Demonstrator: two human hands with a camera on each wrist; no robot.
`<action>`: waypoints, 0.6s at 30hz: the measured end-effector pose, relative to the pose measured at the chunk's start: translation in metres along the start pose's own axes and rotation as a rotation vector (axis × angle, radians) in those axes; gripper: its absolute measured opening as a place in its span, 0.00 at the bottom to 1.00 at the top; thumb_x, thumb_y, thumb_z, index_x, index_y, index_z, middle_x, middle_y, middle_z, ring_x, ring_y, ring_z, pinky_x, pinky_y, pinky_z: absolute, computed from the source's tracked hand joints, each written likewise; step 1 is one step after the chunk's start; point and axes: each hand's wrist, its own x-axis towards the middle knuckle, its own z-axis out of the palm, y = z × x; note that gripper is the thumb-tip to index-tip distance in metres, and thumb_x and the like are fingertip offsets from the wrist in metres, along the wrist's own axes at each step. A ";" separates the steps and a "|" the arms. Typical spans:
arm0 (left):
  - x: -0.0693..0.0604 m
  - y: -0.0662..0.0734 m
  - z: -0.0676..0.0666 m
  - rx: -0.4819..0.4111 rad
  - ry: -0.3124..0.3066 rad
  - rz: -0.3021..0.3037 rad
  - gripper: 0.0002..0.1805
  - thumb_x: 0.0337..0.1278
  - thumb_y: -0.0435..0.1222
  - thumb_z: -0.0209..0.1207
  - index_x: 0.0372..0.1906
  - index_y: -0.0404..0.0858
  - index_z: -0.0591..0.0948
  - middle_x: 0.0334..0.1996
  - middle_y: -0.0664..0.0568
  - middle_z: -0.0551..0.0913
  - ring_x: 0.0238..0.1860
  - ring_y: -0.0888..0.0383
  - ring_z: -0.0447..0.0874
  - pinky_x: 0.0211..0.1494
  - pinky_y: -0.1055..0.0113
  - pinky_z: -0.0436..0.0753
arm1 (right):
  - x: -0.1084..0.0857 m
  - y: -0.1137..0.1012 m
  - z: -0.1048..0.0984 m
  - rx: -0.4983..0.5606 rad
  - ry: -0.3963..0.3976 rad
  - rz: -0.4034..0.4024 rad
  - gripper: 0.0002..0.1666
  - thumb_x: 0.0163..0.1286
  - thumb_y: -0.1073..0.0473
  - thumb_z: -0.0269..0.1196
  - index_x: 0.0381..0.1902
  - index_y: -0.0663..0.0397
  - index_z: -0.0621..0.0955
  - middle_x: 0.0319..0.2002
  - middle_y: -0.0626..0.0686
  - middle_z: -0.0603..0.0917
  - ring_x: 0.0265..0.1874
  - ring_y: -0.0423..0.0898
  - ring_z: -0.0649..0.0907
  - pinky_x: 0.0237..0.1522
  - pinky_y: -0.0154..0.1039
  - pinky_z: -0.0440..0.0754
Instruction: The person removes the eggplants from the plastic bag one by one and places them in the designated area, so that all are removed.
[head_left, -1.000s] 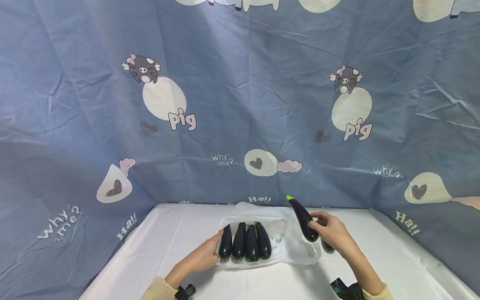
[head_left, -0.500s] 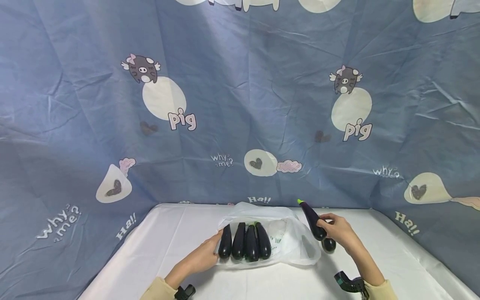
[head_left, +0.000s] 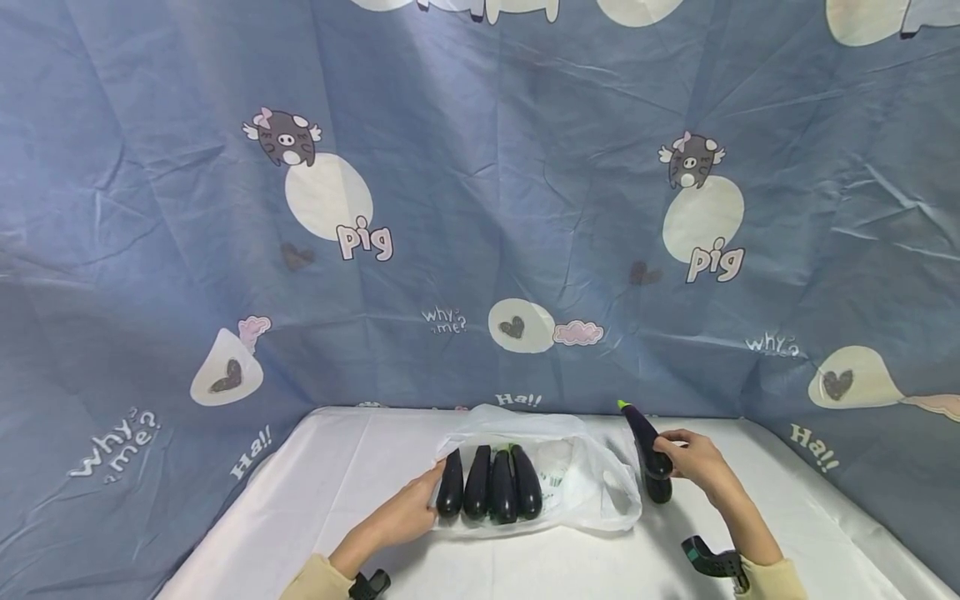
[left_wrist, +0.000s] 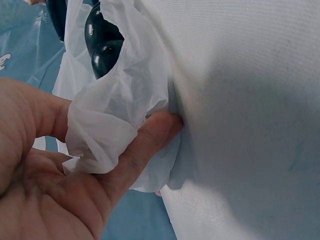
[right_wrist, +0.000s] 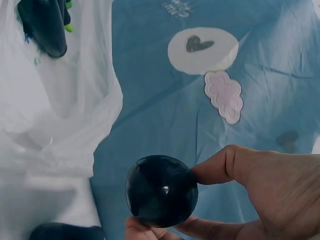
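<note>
1. White plastic makes up the bag [head_left: 592, 492] I see at lower centre of the head frame, its mouth facing me, with four dark eggplants [head_left: 477, 485] side by side inside.
2. My view has the left hand [head_left: 408, 508] at the bag's left edge; the left wrist picture shows thumb and fingers gripping bunched film.
3. Right of the bag, I see the right hand [head_left: 696, 460] pinching the held eggplant [head_left: 643, 440] near its rounded end, green tip towards the upper left.
4. Below that, another eggplant [head_left: 659, 490] lies on the white cloth [head_left: 360, 475], just beside the bag.
5. Blue printed fabric [head_left: 450, 208] fills the upper frame.
</note>
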 end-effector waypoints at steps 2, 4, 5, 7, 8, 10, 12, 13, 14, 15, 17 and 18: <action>-0.001 0.000 0.000 -0.004 0.004 0.000 0.44 0.41 0.20 0.49 0.72 0.25 0.54 0.72 0.32 0.58 0.73 0.37 0.57 0.73 0.42 0.58 | 0.002 0.004 -0.002 0.004 -0.001 0.002 0.33 0.65 0.50 0.56 0.59 0.71 0.72 0.35 0.55 0.82 0.29 0.43 0.79 0.34 0.37 0.84; -0.001 0.001 0.000 -0.003 0.007 0.002 0.44 0.40 0.20 0.49 0.72 0.25 0.55 0.72 0.32 0.58 0.72 0.37 0.57 0.73 0.42 0.58 | 0.004 0.008 -0.003 0.003 -0.001 0.006 0.33 0.65 0.51 0.56 0.59 0.71 0.72 0.36 0.56 0.83 0.29 0.43 0.79 0.33 0.36 0.83; -0.001 0.002 0.000 -0.002 0.009 0.004 0.44 0.40 0.20 0.49 0.72 0.25 0.55 0.72 0.32 0.58 0.72 0.37 0.57 0.73 0.42 0.59 | 0.004 0.009 -0.004 0.003 -0.001 0.009 0.33 0.64 0.51 0.56 0.59 0.71 0.72 0.36 0.56 0.83 0.29 0.43 0.79 0.33 0.36 0.84; -0.002 0.002 0.000 -0.004 0.010 0.005 0.44 0.40 0.20 0.49 0.72 0.24 0.55 0.72 0.31 0.58 0.72 0.36 0.58 0.73 0.42 0.59 | 0.006 0.013 -0.007 -0.001 -0.002 0.017 0.33 0.65 0.50 0.56 0.59 0.72 0.72 0.35 0.56 0.82 0.28 0.43 0.79 0.34 0.37 0.84; -0.002 0.002 0.000 -0.004 0.007 0.005 0.44 0.40 0.20 0.49 0.72 0.24 0.55 0.72 0.31 0.58 0.72 0.36 0.57 0.73 0.42 0.59 | 0.006 0.014 -0.009 -0.004 -0.003 0.022 0.34 0.66 0.50 0.56 0.60 0.72 0.71 0.35 0.55 0.81 0.27 0.43 0.78 0.34 0.37 0.84; -0.001 0.003 -0.001 -0.004 0.003 0.003 0.44 0.41 0.20 0.49 0.72 0.24 0.55 0.72 0.31 0.58 0.72 0.36 0.57 0.73 0.42 0.59 | 0.007 0.016 -0.013 -0.005 -0.004 0.030 0.34 0.67 0.49 0.55 0.61 0.72 0.70 0.33 0.53 0.80 0.26 0.43 0.77 0.35 0.38 0.84; -0.001 0.003 -0.001 -0.008 -0.002 0.000 0.44 0.41 0.20 0.48 0.72 0.24 0.54 0.72 0.31 0.58 0.72 0.36 0.57 0.73 0.42 0.59 | 0.008 0.018 -0.017 -0.009 -0.004 0.037 0.35 0.68 0.48 0.54 0.61 0.72 0.69 0.34 0.54 0.79 0.26 0.44 0.76 0.35 0.38 0.84; -0.001 0.003 -0.001 -0.009 -0.005 -0.002 0.43 0.42 0.20 0.48 0.72 0.24 0.54 0.72 0.31 0.57 0.72 0.36 0.57 0.73 0.42 0.58 | 0.008 0.019 -0.019 -0.011 -0.002 0.040 0.35 0.68 0.48 0.54 0.62 0.73 0.69 0.35 0.54 0.79 0.27 0.44 0.77 0.36 0.39 0.84; -0.001 0.003 -0.002 -0.009 -0.007 -0.003 0.43 0.42 0.20 0.48 0.72 0.24 0.54 0.72 0.31 0.57 0.73 0.36 0.57 0.73 0.42 0.58 | 0.008 0.020 -0.020 -0.013 0.003 0.040 0.35 0.68 0.48 0.54 0.61 0.73 0.69 0.36 0.55 0.80 0.28 0.45 0.77 0.36 0.38 0.85; 0.000 0.003 -0.002 -0.008 -0.008 -0.005 0.43 0.42 0.20 0.48 0.72 0.24 0.54 0.72 0.31 0.57 0.73 0.36 0.56 0.73 0.42 0.58 | 0.009 0.020 -0.021 -0.017 0.008 0.043 0.35 0.67 0.48 0.54 0.61 0.73 0.69 0.36 0.56 0.80 0.29 0.45 0.78 0.36 0.39 0.85; 0.000 0.003 -0.002 -0.006 -0.010 -0.007 0.43 0.43 0.20 0.48 0.72 0.24 0.54 0.72 0.31 0.57 0.73 0.36 0.56 0.73 0.42 0.58 | 0.010 0.022 -0.023 -0.026 0.014 0.052 0.36 0.67 0.48 0.54 0.61 0.73 0.69 0.37 0.58 0.81 0.30 0.46 0.79 0.37 0.41 0.85; 0.000 0.002 -0.002 -0.005 -0.009 -0.008 0.43 0.42 0.20 0.48 0.72 0.24 0.54 0.72 0.31 0.57 0.73 0.36 0.57 0.73 0.42 0.58 | 0.011 0.023 -0.023 -0.032 0.016 0.058 0.36 0.66 0.48 0.54 0.61 0.73 0.69 0.37 0.59 0.82 0.31 0.46 0.80 0.38 0.42 0.86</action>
